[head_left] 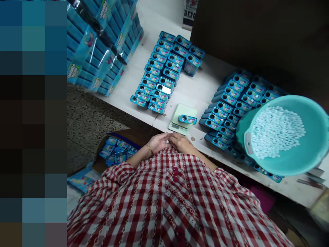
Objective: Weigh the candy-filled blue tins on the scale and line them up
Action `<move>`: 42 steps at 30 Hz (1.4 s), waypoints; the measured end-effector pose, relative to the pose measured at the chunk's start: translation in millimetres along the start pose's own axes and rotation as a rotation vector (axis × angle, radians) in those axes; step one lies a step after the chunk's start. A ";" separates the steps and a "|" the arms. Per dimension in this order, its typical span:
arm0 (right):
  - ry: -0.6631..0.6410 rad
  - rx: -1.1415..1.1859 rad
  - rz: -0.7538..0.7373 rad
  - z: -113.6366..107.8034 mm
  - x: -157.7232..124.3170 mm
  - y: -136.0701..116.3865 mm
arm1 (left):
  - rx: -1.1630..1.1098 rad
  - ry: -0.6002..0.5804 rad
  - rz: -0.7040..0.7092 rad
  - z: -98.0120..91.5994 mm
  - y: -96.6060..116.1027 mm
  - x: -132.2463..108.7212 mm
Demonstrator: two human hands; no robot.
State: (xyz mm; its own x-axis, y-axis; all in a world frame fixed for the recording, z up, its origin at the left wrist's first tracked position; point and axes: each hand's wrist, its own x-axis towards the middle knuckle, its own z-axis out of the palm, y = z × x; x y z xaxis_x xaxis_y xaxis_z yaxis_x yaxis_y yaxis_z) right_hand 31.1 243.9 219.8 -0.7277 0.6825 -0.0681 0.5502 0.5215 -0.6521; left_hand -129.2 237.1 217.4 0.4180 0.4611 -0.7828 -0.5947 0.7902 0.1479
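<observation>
At the table's front edge my left hand (159, 141) is cupped palm up, a small white candy (168, 141) showing at its fingers. My right hand (181, 142) meets it there with bent fingertips; whatever they pinch is hidden. Just beyond both hands, a pale green kitchen scale (177, 129) carries one blue candy tin (189, 119) with a round hole in its top. Neither hand touches the scale or the tin.
Rows of blue tins (151, 77) stand behind left, more tins (221, 106) to the right. A turquoise tub (290, 168) of white candies leans over those. Wrapped blue packs (102, 48) are stacked far left; a carton (99, 163) of blue packets sits below the table.
</observation>
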 end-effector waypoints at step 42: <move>0.535 -0.101 0.398 -32.4 -33.8 69.1 | 0.655 0.263 0.672 24.7 31.3 25.6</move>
State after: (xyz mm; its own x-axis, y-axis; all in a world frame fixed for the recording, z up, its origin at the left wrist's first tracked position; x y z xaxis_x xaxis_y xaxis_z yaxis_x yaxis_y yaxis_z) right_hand 107.0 273.4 201.5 -0.1728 0.9786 0.1122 0.7888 0.2057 -0.5792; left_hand -120.2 283.7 216.9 -0.0828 0.8557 -0.5109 -0.1198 0.5004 0.8575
